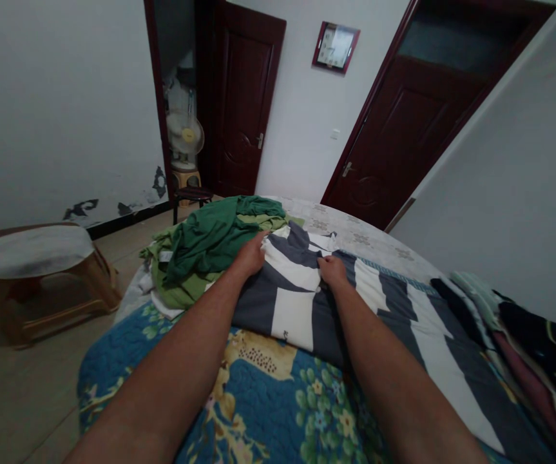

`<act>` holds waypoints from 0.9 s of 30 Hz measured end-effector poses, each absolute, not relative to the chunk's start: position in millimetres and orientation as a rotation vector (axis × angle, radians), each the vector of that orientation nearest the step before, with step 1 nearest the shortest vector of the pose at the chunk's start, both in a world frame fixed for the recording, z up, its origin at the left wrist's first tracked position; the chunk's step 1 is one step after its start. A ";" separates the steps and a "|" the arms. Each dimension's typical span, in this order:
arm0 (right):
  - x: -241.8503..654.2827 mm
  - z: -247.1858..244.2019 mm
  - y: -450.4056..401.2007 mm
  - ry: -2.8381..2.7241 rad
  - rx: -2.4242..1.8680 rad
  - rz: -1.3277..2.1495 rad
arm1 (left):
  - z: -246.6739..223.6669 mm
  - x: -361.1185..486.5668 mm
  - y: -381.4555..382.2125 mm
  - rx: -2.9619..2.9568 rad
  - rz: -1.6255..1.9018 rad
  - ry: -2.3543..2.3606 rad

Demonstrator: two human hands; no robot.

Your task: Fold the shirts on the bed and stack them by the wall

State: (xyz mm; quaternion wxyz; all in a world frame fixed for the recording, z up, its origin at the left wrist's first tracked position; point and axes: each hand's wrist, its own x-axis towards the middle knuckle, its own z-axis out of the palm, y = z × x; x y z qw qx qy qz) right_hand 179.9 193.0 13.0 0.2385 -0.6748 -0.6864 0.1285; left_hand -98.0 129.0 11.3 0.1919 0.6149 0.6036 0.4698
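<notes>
A dark grey and white striped garment (293, 316) lies spread over a bed; its exact kind is hard to make out. My left hand (252, 255) pinches its far left edge, close to a heap of green clothes. With closed fingers my right hand (332, 269) grips the same cloth further right, and a part of the cloth between the two hands is bunched. The long striped part runs from beneath my right arm toward the lower right.
Dark green clothes (210, 235) lie heaped at the left on the blue floral quilt (258, 406). Folded clothes (538, 348) are stacked at the right. A stool (31, 251) stands on the floor at the left, and a fan (185, 134) stands beyond a doorway.
</notes>
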 end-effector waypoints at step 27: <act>236.8 12.9 98.1 -2.292 -2.050 -0.146 | 24.6 -98.4 113.1 1.712 0.752 2.443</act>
